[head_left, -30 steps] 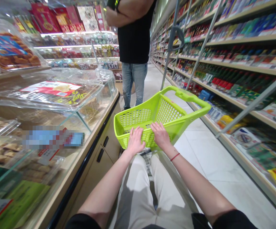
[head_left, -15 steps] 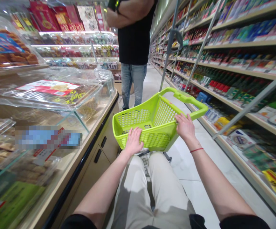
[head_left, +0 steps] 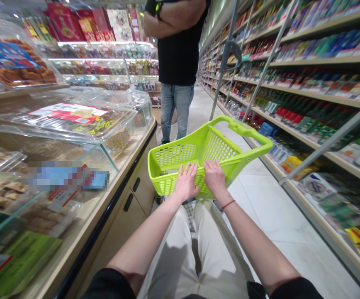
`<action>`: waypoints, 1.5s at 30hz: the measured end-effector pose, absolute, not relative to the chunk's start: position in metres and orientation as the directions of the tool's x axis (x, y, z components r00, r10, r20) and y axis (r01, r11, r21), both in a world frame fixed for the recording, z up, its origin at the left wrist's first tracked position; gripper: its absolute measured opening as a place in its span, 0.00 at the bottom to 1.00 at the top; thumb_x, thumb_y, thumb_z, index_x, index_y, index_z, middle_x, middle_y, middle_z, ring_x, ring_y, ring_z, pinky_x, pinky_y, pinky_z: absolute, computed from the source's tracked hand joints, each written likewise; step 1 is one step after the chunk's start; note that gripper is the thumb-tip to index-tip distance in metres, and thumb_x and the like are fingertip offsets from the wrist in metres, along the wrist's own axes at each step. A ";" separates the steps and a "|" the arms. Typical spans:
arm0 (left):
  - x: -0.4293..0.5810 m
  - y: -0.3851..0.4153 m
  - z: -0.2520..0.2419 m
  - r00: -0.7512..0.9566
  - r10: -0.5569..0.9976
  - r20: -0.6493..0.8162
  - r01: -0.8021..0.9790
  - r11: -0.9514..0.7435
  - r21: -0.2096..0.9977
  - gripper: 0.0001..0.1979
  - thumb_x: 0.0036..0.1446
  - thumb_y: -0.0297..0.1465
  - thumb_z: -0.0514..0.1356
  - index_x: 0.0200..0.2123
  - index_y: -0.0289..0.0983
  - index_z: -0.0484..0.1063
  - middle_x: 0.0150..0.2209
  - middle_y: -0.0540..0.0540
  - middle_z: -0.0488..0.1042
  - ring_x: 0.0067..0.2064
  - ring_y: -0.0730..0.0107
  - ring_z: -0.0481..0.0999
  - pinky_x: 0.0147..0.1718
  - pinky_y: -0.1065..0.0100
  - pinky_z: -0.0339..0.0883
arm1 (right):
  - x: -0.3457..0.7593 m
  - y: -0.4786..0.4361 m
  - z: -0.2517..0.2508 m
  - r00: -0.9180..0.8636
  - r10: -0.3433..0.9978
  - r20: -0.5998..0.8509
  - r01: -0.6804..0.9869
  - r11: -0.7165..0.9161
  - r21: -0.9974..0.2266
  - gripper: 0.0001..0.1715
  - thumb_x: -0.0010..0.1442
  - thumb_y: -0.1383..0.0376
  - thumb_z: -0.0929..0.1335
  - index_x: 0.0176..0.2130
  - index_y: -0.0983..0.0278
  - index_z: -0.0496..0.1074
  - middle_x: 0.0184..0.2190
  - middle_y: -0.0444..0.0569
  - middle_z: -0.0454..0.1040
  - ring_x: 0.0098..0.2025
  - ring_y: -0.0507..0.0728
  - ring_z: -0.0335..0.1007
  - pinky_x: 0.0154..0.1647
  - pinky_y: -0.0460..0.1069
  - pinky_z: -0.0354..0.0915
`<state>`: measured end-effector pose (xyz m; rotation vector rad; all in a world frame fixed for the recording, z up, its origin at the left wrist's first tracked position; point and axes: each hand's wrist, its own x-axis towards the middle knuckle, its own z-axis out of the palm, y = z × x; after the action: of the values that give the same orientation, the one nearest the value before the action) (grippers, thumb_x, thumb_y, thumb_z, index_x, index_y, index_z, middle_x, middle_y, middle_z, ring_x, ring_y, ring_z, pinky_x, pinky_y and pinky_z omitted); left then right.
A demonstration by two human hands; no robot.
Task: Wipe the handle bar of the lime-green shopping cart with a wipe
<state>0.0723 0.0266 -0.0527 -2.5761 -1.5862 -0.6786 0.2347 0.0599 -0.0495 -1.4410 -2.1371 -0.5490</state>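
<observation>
A bright green plastic shopping cart point(head_left: 180, 154) with perforated sides stands in front of my knees, its looped handle pointing to the right. No goods show in its basket. My left hand point(head_left: 186, 181) grips the near rim around its middle, fingers over the edge. Just to the right, close beside it, my right hand point(head_left: 214, 176) is curled over the same rim, a red string at its wrist. The palms and the undersides of the fingers are hidden.
On the left runs a wooden display counter point(head_left: 136, 164) with glass dividers and clear food boxes point(head_left: 83, 118). Tall stocked shelves point(head_left: 319, 97) line the right, with slanted grey metal bars before them. A person point(head_left: 180, 54) with crossed arms stands ahead in the aisle.
My right hand has moved left along the cart's rim, from near the handle end to beside my left hand. My left hand has shifted slightly right.
</observation>
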 end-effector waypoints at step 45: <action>0.065 0.027 -0.055 0.416 0.817 0.399 0.770 -0.550 0.324 0.41 0.47 0.26 0.58 0.67 0.36 0.56 0.67 0.43 0.62 0.72 0.56 0.50 0.71 0.48 0.33 | 0.359 0.081 -0.013 -0.199 0.697 0.689 0.971 0.236 0.042 0.26 0.60 0.76 0.60 0.55 0.74 0.72 0.57 0.66 0.72 0.64 0.65 0.63 0.70 0.63 0.46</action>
<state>0.0646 0.0271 -0.0548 -2.7186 -1.5277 -0.8503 0.3590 0.0808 -0.0132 -1.5213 -1.9698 -0.6567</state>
